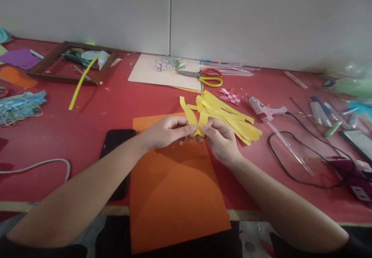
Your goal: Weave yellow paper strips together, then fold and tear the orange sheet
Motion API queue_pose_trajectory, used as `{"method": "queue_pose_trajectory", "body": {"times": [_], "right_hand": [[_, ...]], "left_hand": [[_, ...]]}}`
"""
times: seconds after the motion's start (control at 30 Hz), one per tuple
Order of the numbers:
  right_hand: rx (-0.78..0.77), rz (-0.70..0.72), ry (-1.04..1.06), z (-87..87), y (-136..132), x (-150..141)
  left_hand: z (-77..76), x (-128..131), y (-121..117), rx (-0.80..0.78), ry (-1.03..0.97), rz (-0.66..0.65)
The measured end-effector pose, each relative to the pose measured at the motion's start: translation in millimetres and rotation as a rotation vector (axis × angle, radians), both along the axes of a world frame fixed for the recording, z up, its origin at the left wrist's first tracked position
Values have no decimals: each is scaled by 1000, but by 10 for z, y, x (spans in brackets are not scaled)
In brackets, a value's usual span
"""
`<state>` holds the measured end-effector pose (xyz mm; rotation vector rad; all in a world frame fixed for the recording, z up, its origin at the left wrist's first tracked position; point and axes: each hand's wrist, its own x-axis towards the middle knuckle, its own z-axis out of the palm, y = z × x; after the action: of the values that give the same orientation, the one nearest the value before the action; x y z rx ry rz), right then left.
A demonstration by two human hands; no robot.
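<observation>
My left hand (174, 129) and my right hand (219, 136) meet above the far part of an orange sheet (174, 196). Between them is a folded yellow paper strip (189, 114), pinched by thumb and fingers on both sides. One strip end sticks up and away from my left hand; another stands beside my right thumb. A loose pile of yellow paper strips (229, 114) lies on the red table just beyond and to the right of my right hand. Some fingertips are hidden behind the paper.
A black phone (117, 143) lies under my left forearm. Scissors (210, 78) rest on pale paper at the back. To the right are a pink glue gun (263, 109) with its black cord and a small pink woven piece (231, 96). A brown frame (62, 79) sits back left.
</observation>
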<state>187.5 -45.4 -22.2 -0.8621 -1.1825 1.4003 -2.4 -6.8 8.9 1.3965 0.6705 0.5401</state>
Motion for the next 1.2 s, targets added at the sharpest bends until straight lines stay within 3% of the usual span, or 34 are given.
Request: {"method": "queue_pose_trajectory", "body": {"times": [0.13,0.4,0.63,0.87,1.2], "right_hand": [[-25,47,-46,11,1,3],[7,-2,-89,-23,7,14],[14,-92,-158,27,-5,-10],[-7,-182,-51,40,21,-20],[-95,5,-79,-28,17,-7]], "left_hand": [[7,3,-4,6,8,-8],[8,-30,-9,21,30,-1],[-12,9,10,22,23,54],[13,-3,23,-65,45,154],[4,-48,-7,36,75,-77]]}}
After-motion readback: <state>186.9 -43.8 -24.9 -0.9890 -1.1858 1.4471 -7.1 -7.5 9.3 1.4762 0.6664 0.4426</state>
